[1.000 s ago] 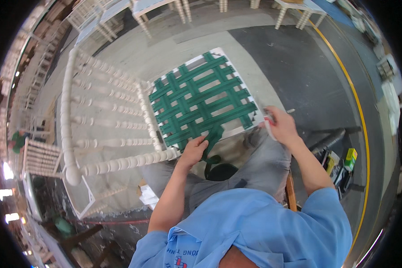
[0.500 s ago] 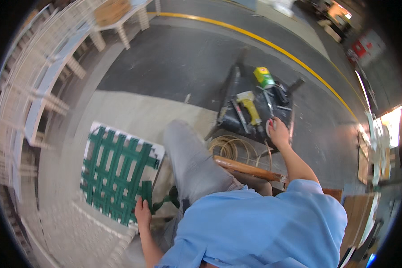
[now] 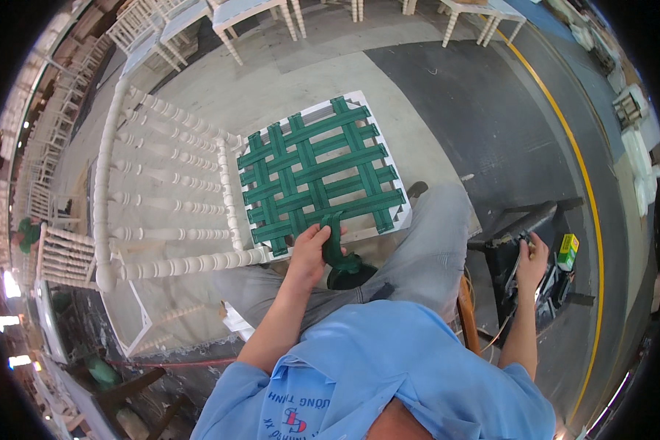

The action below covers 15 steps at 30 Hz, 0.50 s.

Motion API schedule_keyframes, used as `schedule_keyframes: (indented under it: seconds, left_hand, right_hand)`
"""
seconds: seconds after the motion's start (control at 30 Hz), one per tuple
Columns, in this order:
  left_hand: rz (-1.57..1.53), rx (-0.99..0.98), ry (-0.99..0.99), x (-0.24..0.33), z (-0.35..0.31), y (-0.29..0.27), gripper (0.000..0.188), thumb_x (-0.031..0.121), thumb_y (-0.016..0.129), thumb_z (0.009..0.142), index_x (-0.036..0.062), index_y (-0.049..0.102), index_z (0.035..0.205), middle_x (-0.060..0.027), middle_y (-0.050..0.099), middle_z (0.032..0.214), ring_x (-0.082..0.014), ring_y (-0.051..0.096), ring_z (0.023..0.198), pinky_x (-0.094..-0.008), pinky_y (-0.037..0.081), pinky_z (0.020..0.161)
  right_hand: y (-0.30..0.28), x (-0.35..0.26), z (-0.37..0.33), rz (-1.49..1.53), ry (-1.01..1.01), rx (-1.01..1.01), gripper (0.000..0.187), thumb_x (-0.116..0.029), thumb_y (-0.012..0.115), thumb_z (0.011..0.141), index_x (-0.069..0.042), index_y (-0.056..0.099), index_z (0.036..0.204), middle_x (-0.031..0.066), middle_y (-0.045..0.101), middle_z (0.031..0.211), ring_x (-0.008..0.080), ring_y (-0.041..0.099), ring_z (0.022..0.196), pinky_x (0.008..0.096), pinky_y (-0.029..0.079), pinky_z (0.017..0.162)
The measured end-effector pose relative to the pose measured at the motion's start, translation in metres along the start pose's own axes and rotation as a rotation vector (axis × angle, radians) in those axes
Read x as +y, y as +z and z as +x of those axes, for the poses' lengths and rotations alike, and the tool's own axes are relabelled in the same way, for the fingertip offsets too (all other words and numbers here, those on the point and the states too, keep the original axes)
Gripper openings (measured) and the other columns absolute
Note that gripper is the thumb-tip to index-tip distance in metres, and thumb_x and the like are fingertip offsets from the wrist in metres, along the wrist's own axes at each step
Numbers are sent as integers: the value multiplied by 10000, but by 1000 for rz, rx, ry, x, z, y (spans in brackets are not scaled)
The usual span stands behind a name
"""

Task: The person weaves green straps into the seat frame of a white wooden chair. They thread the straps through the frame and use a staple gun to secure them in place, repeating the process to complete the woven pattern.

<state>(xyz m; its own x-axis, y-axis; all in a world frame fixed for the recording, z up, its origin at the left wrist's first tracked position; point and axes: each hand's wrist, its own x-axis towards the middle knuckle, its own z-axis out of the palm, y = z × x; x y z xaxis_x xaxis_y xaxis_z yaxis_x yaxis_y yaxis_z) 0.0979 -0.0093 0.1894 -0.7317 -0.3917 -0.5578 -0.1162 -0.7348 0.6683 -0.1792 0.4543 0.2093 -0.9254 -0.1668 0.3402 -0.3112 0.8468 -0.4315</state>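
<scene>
Though I cannot tell the right grip's (image 3: 533, 262) state, the left grip (image 3: 310, 251) pinches a green strap (image 3: 335, 251) hanging lengthwise down.

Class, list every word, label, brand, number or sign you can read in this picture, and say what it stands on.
Light-blue shirt: dark-blue lettering with a red-and-blue emblem; wording not copied here.
Yellow-and-green box: printing too small to read.
Green woven seat: no lettering visible.
I can make out no other text.
</scene>
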Motion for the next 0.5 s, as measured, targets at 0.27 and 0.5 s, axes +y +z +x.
schedule_keyframes:
  seconds: [0.27, 0.5]
  left_hand:
    - [-294, 255, -174, 0, 68, 26, 213, 69, 462, 1057, -16, 512, 1245, -164, 644, 1101, -275, 664, 825, -418, 607, 705]
    - [-403, 364, -246, -10, 122, 34, 248, 88, 398, 1056, -39, 488, 1249, -219, 636, 1050, -332, 690, 879, -493, 610, 758]
  right_hand:
    - [85, -187, 45, 517, -205, -297, 295, -92, 731, 902, -61, 694, 1193, 102, 657, 1154, 183, 648, 856, 295, 545, 731]
    - [165, -312, 45, 670, -397, -642, 242, -133, 669, 945, -60, 709, 1173, 134, 705, 1090, 288, 692, 949, 369, 568, 802]
